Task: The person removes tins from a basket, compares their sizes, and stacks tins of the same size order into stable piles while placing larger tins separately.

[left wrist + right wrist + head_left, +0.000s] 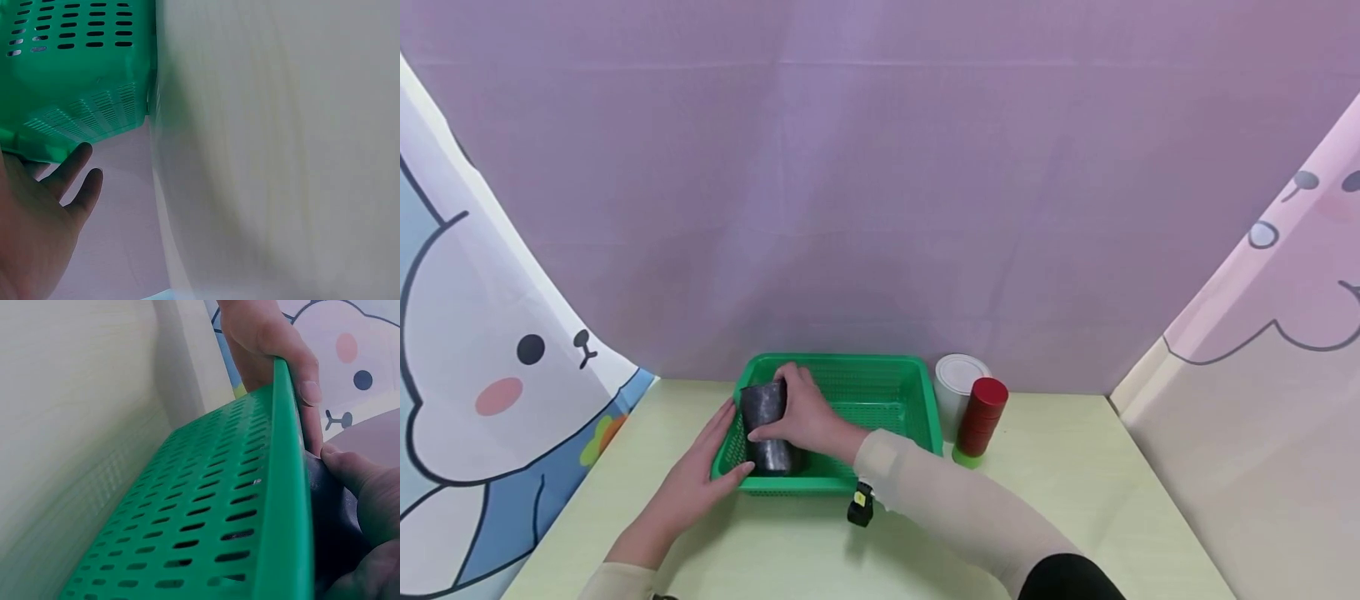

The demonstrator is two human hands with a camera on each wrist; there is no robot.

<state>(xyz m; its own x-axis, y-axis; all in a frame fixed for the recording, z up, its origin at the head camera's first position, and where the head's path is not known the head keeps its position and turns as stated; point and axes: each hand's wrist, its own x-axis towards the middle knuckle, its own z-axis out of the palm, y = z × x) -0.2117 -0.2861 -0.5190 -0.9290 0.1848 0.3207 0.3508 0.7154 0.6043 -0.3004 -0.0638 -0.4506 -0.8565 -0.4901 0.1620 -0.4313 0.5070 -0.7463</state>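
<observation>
In the head view my right hand (808, 417) grips a dark grey, can-shaped cylinder (763, 404) from its right side, thumb in front and fingers behind. The cylinder stands at the left end of a green perforated basket (872, 483); its lower part shows below my thumb. My left hand (688, 487) rests at the basket's front left corner with extended fingers along the left side and its thumb over the front rim. The left wrist view shows spread fingers (87, 194) outside the basket wall. In the right wrist view the cylinder (331, 512) lies partly hidden behind the rim.
Close to the basket's right side stand a white lidded can (961, 375) and a red cylinder (985, 408) with a green base. The pale table (1075, 483) meets a purple cloth backdrop (880, 208). Printed cartoon panels (497, 333) flank it.
</observation>
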